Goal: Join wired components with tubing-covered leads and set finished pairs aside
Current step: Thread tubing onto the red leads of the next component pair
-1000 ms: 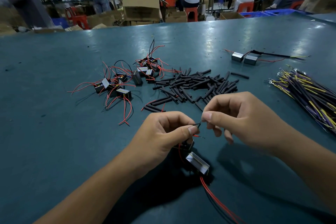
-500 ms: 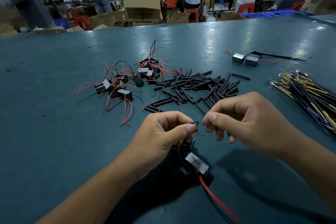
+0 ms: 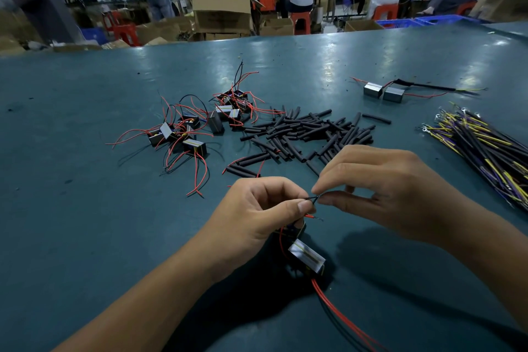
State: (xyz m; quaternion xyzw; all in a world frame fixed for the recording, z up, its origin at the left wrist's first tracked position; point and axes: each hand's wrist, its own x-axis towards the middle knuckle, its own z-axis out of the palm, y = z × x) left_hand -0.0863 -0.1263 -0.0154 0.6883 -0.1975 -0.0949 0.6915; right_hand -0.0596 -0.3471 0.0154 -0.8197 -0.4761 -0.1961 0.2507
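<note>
My left hand (image 3: 257, 217) pinches a thin black lead (image 3: 313, 199) between thumb and forefinger, and my right hand (image 3: 380, 188) pinches the same lead's other end, fingertips almost touching just above the surface (image 3: 85, 237). Under my left hand lies the component (image 3: 307, 258) I am working on, a small black block with a silvery label face, its red wires (image 3: 340, 314) trailing toward me; a second block seems tucked under my palm, but I cannot tell for sure. One short red lead (image 3: 313, 217) pokes out bare-tipped just below the pinch.

To do this join well, I judge I should keep the left pinch steady as an anchor, twist with the right fingers only, and keep the strands tight and straight so a sleeve will slide over without snagging. The stray red tip should stay clear of the twist.

Just beyond my hands sits the loose heap of black tubing pieces (image 3: 308, 134), short, dull and slightly curved. Left of it lie the waiting components (image 3: 197, 128), tangled in red and black wires. To the right, a bundle of yellow and purple leads (image 3: 485, 148) fans out with ring terminals at the far ends. Farther back on the right rests one finished pair (image 3: 384, 92), two grey blocks side by side with a sleeved lead running off. Past the surface's edge, people sit among cardboard boxes (image 3: 221, 13).
</note>
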